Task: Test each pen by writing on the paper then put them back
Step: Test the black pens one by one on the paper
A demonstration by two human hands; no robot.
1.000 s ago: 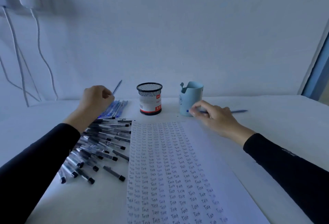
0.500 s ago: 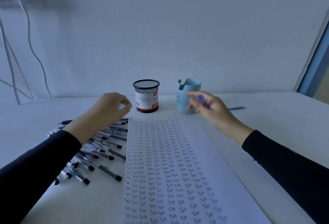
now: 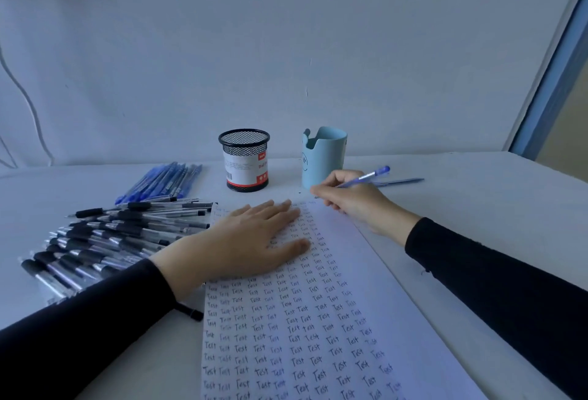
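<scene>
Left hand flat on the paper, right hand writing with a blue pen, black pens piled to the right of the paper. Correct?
One detail is off: the head view shows the black pens piled to the left of the paper, not the right. The left hand does lie flat on it, and the right hand grips the blue pen at its top.

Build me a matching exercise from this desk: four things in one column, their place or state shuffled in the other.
1 left hand
2 right hand
3 mesh holder
4 bundle of blue pens

a grips a blue pen
b stands left of the blue cup
c lies flat on the paper
d lies behind the black pens

Pairs: 1-c, 2-a, 3-b, 4-d
</scene>
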